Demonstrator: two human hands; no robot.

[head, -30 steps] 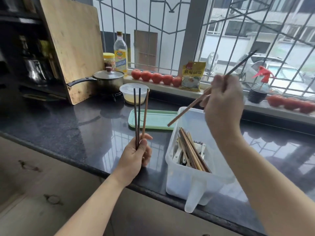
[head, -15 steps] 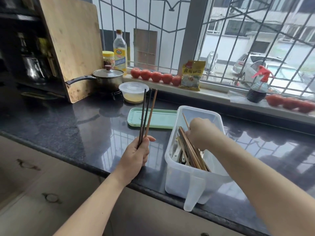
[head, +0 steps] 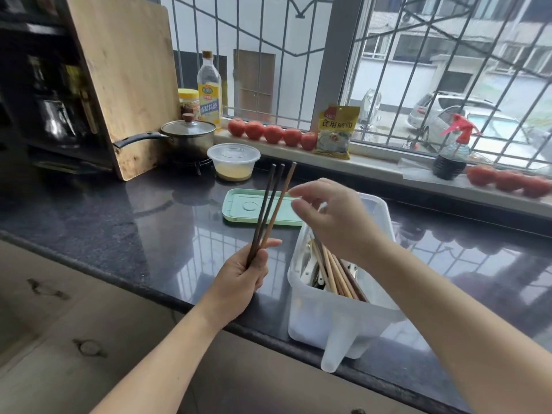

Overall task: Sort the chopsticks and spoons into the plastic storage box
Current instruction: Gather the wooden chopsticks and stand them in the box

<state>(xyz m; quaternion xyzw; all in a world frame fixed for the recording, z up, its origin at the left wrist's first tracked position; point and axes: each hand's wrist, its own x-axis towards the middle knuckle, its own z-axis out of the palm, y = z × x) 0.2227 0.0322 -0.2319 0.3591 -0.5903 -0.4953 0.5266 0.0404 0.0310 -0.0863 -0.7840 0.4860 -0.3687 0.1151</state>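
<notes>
Three chopsticks [head: 270,210] are standing in a loose fan, their long axis running steeply up and away from the person and tilting a little to the right, two dark ones side by side and a lighter brown one on the right. Their lower ends are sitting in the left hand [head: 243,274], whose fingers are curling round them in a closed grip just above the table [head: 143,222]. The right hand [head: 334,222] is hovering empty just to the right of the sticks' upper halves, above the far end of the plastic storage box [head: 334,318]; its fingers are spreading loosely and pointing left toward the brown stick, near it but not touching, as far as this angle lets me judge. So the next chopstick is lying to the left of the right fingertips, and the box is directly below that hand. Inside the box, more chopsticks [head: 336,273] are leaning along its length beside pale spoons [head: 307,271]. A green tray [head: 239,209] is lying flat behind the held sticks.
</notes>
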